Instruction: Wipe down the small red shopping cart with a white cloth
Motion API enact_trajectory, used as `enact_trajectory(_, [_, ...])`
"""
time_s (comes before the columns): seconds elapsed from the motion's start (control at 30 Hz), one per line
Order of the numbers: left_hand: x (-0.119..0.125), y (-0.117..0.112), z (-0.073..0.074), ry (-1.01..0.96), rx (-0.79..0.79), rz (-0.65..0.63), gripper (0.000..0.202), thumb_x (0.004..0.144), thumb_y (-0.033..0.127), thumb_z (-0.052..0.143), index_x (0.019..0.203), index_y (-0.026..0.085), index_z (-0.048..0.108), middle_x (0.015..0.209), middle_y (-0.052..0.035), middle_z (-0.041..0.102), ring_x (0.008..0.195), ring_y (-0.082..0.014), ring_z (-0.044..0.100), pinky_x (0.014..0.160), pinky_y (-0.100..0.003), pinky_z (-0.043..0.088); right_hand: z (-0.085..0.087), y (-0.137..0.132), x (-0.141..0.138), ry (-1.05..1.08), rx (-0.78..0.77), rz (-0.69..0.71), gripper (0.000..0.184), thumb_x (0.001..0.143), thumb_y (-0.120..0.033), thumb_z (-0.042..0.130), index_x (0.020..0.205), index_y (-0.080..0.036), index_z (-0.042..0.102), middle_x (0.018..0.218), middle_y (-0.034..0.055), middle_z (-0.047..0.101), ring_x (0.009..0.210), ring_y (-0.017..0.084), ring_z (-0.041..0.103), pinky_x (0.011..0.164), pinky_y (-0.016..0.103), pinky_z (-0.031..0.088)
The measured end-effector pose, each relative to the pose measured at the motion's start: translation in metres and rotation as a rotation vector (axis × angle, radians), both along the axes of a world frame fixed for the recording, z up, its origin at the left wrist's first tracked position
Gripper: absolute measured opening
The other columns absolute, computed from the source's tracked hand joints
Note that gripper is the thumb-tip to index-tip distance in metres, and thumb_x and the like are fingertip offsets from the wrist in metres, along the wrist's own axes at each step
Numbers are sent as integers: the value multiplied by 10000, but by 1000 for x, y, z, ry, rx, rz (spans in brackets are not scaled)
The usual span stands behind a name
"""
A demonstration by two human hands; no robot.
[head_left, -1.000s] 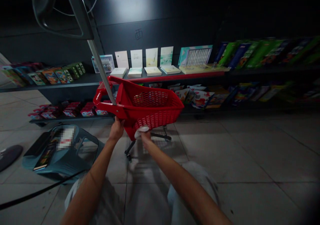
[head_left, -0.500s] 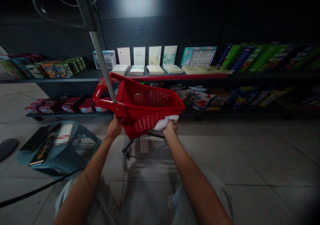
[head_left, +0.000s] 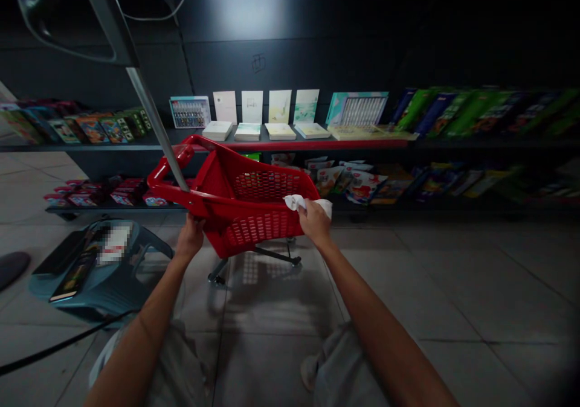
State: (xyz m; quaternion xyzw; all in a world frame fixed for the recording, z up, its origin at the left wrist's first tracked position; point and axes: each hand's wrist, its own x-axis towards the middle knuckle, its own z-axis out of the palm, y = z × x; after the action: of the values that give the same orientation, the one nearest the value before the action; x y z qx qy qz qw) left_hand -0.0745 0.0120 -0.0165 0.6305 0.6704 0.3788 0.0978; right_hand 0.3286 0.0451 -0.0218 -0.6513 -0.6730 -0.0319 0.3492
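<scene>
A small red plastic shopping cart (head_left: 260, 229) with perforated sides stands before me on dark legs with casters. At its rear lower side, beneath the handle, my left hand (head_left: 191, 236) is closed on the basket's edge, fingers partly hidden behind it. My right hand (head_left: 316, 221) is closed around a crumpled white cloth (head_left: 295, 201), which lies against the top rim at the basket's front corner. A grey metal pole (head_left: 151, 120) rises from the cart's handle end, with a dark loop-shaped frame at its top.
Behind the cart runs a two-tier shelf (head_left: 254, 145) with books, boxes and bagged goods. A blue-grey plastic stool (head_left: 102, 280) to my left carries a phone and dark flat items. A black cable (head_left: 67, 345) crosses at lower left. Tiled floor (head_left: 453, 286) extends right.
The cart and its pole have shifted left, along with my left hand. My right hand has brought the cloth up from the basket's lower side to the rim at the front corner.
</scene>
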Motion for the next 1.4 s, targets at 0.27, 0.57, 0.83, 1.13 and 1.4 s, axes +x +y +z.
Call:
enact_trajectory(0.27, [16,-16,4,-130,-26,205,1046,899,507,623,1624,18,47,1692,-329,110,1560,-419,270,1244,-560,328,2,-23,-33,-74,27,135,338,1041,-341,427,1155,-151,683,1067,139,716,1013,267,612,933,344,411])
enact_trajectory(0.57, [27,-31,5,-199,-104,179,1133,911,713,500,1621,-13,-3,1688,-345,-71,1600,-395,-5,1287,-549,207,7,-45,-51,-66,-29,358,397,1028,-287,447,1343,-146,643,1279,129,711,1139,270,630,1043,371,427])
enact_trajectory(0.83, [-4,-30,2,-191,-71,127,1060,923,705,487,1641,46,70,1712,-290,49,1604,-366,61,1296,-530,193,14,-46,-58,-19,-95,378,391,1005,-266,470,1326,-159,665,1293,129,715,1125,259,660,1014,355,461])
enact_trajectory(1.13, [-10,-26,1,-182,-86,80,1024,944,661,500,1646,46,79,1710,-278,82,1605,-341,66,1294,-520,201,17,-49,-53,-13,-101,379,374,988,-247,502,1313,-178,673,1241,108,740,1076,247,679,959,329,473])
enact_trajectory(1.4, [3,-12,7,-222,-81,129,1006,960,635,464,1636,0,73,1702,-308,24,1604,-351,55,1301,-518,178,22,-64,-55,6,-108,370,361,1007,-283,501,1299,-185,691,1190,98,758,1037,240,682,925,303,454])
